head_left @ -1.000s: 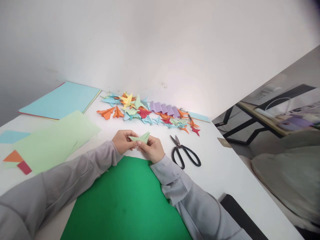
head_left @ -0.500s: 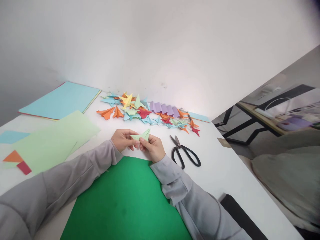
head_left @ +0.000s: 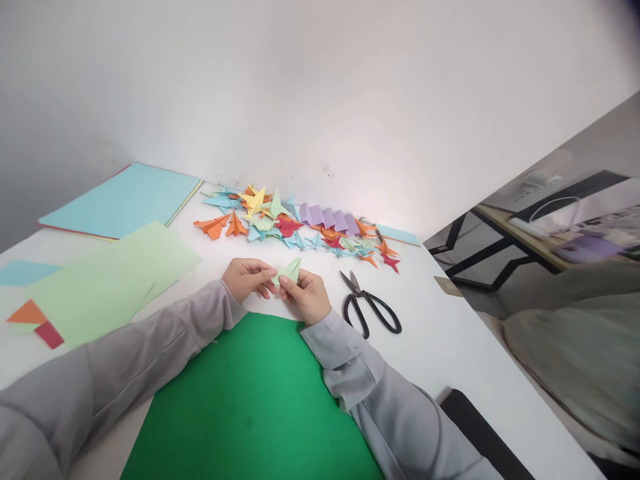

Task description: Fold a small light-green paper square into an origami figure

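Both my hands are raised over the table beyond the green sheet, working on a small folded light-green paper (head_left: 291,268). My right hand (head_left: 311,297) pinches its right part between thumb and fingers, one pointed flap standing up above them. At the paper's left end, the thumb and index finger of my left hand (head_left: 249,277) are closed on it, and they hide that end. The large green sheet (head_left: 245,400) lies flat below my wrists. Just right of my right hand rest black-handled scissors (head_left: 367,303), blades slightly apart.
Folded paper figures in several colours (head_left: 287,223) lie along the wall, with a pleated purple strip (head_left: 327,217) among them. On the left are a stack of blue sheets (head_left: 123,203), light-green sheets (head_left: 110,287) and paper scraps (head_left: 30,313). A black object (head_left: 480,430) lies near the right edge.
The left point of the folded paper, which stuck out above my left fingers, no longer shows. My left thumb and index finger have shifted at that end; my right hand stays in place.
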`<state>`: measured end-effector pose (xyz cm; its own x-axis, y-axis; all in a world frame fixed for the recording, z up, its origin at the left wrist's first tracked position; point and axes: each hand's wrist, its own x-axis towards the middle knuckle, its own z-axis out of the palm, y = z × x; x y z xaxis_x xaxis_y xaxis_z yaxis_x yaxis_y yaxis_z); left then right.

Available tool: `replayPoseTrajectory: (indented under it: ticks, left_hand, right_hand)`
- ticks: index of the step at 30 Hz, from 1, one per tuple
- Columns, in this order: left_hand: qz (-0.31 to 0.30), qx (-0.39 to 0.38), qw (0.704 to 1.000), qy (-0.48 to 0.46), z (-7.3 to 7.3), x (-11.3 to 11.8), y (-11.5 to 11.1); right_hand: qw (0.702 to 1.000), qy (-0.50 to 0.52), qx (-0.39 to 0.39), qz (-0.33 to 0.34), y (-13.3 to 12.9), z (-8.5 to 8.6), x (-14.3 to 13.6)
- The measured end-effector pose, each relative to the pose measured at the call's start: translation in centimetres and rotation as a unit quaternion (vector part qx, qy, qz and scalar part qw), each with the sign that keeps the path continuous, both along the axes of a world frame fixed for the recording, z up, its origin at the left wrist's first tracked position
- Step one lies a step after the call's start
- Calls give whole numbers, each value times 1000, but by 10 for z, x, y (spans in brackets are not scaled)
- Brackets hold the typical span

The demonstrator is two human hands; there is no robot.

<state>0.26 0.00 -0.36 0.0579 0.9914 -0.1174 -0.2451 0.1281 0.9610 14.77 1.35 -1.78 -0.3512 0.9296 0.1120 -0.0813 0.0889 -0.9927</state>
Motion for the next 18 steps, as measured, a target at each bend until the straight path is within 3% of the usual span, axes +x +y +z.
replayPoseTrajectory:
  ticks: [5, 18]
  left_hand:
    - [-2, -15, 1000, -1, 3, 0, -2]
    - [-6, 48, 999, 17, 2, -1, -3]
  right_hand:
    - [1000, 14, -22, 4, 0, 1, 0]
    - [992, 86, -90, -23, -1, 4, 0]
